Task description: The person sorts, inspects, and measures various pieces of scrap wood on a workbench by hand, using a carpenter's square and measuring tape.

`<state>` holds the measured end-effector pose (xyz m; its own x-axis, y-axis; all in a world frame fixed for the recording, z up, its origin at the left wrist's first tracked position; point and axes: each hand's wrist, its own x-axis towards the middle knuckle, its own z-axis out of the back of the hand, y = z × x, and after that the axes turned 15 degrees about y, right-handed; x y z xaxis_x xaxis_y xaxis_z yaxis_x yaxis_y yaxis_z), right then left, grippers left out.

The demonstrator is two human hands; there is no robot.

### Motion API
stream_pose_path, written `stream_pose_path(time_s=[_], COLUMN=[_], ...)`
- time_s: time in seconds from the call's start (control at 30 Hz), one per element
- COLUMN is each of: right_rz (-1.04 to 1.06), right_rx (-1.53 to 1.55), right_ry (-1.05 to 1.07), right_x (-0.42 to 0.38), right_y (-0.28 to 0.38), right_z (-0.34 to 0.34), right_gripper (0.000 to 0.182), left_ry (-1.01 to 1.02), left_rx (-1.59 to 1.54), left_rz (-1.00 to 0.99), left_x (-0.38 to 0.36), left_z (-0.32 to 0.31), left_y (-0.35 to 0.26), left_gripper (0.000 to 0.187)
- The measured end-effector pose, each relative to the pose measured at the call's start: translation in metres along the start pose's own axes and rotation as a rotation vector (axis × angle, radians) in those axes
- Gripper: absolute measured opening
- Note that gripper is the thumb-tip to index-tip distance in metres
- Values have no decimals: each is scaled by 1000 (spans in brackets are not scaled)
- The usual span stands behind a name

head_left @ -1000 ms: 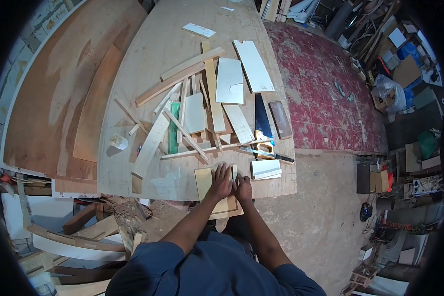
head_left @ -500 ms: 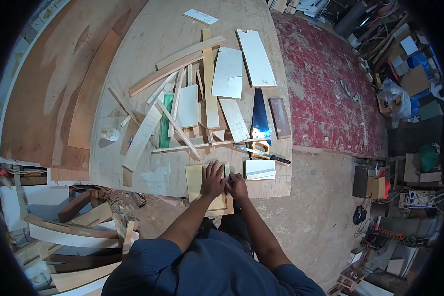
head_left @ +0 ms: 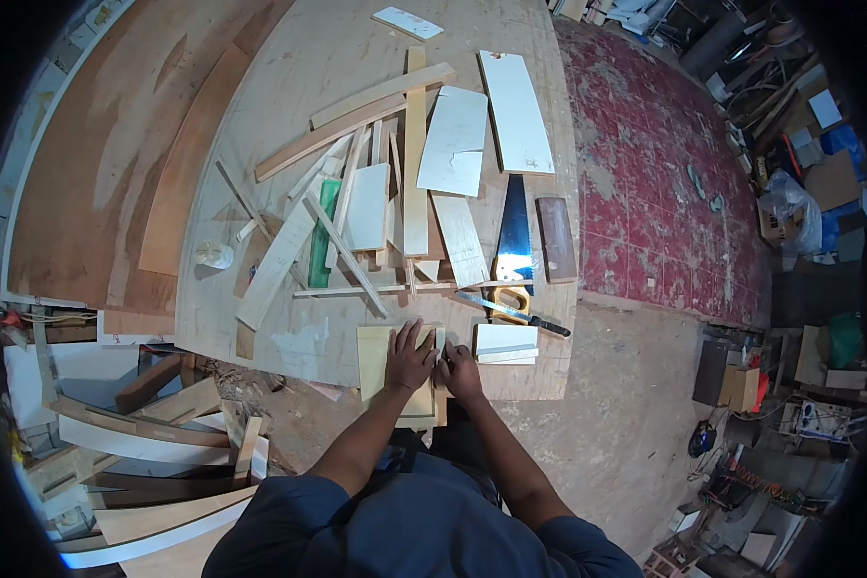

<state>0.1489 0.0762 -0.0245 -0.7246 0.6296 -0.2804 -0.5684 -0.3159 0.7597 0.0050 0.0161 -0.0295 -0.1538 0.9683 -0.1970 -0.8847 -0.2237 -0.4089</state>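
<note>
My left hand (head_left: 411,360) lies flat with its fingers stretched over a pale wooden board (head_left: 376,358), which overhangs the table's front edge. Close beside it, my right hand (head_left: 461,374) is closed, its fingers curled at the board's right side. What sits inside those fingers is hidden. A short narrow light strip (head_left: 440,339) shows between the two hands. Right of my right hand rest white block-like pieces (head_left: 507,342). Beyond them are a handsaw (head_left: 513,241) with a yellow handle and a slim black-handled blade tool (head_left: 547,327).
Wooden strips and offcuts pile up mid-table, with a green piece (head_left: 324,236) among them. White panels (head_left: 515,111) lie farther back, and a brown block (head_left: 556,239) near the right edge. A small round container (head_left: 214,255) stands at left. Scrap boards (head_left: 144,438) heap on the floor.
The camera view has shifted slightly. The board under my hands appears turned a little and nearer to upright in view. Both hands keep nearly the same pose on it.
</note>
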Motion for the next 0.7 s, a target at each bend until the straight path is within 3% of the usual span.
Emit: stream_pose_path(time_s=[0.7], right_rz=[13], right_rx=[27], right_ry=[68], right_x=[12], right_y=[2], right_z=[13], right_gripper=[53], left_ry=[-34], left_rx=[-38], left_rz=[9], left_x=[1], left_z=[-3], left_y=[-3], left_gripper=[49])
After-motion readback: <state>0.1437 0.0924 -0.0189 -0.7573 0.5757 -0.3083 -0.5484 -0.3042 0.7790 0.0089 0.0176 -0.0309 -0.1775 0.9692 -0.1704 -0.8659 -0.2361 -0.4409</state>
